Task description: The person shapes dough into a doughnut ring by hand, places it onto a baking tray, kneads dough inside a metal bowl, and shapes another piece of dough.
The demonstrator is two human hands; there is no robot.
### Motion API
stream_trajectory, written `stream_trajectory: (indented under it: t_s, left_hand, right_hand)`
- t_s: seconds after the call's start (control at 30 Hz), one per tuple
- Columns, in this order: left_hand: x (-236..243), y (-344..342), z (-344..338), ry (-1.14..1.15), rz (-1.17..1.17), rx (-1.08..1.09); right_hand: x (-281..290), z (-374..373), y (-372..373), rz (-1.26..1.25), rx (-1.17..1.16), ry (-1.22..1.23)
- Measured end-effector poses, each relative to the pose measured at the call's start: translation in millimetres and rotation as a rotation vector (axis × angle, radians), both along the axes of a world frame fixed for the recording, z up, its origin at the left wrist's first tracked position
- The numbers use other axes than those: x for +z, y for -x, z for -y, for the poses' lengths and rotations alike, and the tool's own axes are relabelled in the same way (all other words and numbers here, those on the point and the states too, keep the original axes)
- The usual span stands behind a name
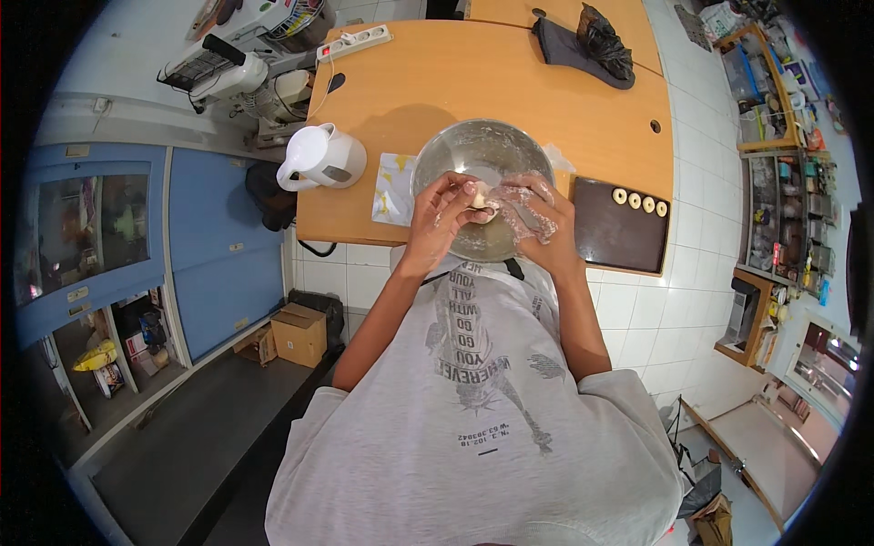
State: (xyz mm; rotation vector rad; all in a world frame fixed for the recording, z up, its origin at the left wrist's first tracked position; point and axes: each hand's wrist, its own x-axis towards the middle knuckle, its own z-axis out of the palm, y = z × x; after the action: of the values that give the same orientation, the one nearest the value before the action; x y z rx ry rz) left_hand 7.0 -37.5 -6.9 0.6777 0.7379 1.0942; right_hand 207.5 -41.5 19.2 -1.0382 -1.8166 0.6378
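Over a large steel mixing bowl (499,134), my left hand (439,217) pinches a small pale piece of dough (482,200) between thumb and fingers. My right hand (539,217) is just to the right, its fingers apart and coated with sticky white dough. Its fingertips come close to the dough piece; whether they touch it I cannot tell. Pale smears cling to the bowl's inner wall, and my hands hide much of its inside. On the table's right side lies a dark baking tray (614,238) with several small dough rings (635,200) in a row along its far edge.
A white jug (323,156) and a patterned white packet (393,189) are left of the bowl on the wooden table (464,73). A power strip (355,42) lies at the far left corner, a black bag (604,44) far right. Blue cabinets (214,246) stand left.
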Motion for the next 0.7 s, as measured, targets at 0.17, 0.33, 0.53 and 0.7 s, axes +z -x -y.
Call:
stream_trajectory:
  t_s: [0.17,0.33,0.53,0.7]
  left_hand:
    - [-4,2,0,0.028,0.094,-0.025]
    - [9,-1,-2,-0.032,0.154,-0.004]
    - [9,0,-2,-0.059,0.177,-0.03]
    - [6,2,-1,-0.064,0.11,-0.022]
  right_hand:
    - [7,1,7,-0.023,-0.035,-0.009]
    - [14,1,12,-0.125,-0.129,0.006]
    - [7,2,12,-0.017,-0.156,-0.08]
    - [0,2,7,-0.004,-0.113,-0.042]
